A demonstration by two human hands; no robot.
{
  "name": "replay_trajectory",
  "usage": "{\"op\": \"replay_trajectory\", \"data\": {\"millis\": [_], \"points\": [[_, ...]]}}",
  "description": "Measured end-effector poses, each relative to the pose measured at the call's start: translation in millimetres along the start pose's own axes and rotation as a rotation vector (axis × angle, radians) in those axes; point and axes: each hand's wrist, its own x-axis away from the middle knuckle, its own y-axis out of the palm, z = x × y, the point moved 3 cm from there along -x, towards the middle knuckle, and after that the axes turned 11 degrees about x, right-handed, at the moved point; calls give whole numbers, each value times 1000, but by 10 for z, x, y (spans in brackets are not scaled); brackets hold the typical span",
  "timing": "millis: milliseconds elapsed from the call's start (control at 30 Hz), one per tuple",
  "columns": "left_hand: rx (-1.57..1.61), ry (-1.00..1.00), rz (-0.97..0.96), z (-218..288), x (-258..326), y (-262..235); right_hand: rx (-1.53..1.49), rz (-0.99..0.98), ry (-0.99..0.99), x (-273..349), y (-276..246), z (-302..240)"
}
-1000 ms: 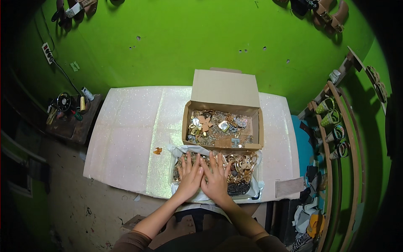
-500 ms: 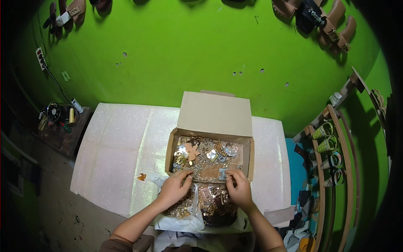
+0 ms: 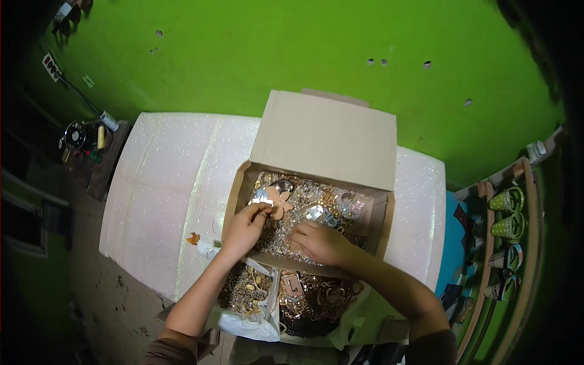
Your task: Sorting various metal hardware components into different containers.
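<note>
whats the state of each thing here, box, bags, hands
cardboard box: open, lid flap up, full of small metal pieces
clear bags: open, holding gold-coloured pieces, in front of the box
left hand: inside the box, fingers pinching small pieces
right hand: inside the box, resting on the pieces

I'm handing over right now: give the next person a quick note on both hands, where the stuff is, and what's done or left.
Left hand: inside the open cardboard box, fingers pinching small metal pieces.
Right hand: palm down on the pieces in the box, grip unclear.
Nearer the person, a plastic bag holds more golden pieces.
An orange bit lies on the white table.
Done: box open, both hands in.
Left: both piles remain mixed.
</note>
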Motion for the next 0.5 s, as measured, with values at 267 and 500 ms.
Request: {"op": "replay_trajectory", "data": {"millis": [267, 500], "points": [[36, -93, 31, -69, -83, -3, 271, 70, -423, -463, 223, -124], [-30, -159, 0, -38, -148, 29, 313, -156, -406, -622, 276, -67]]}}
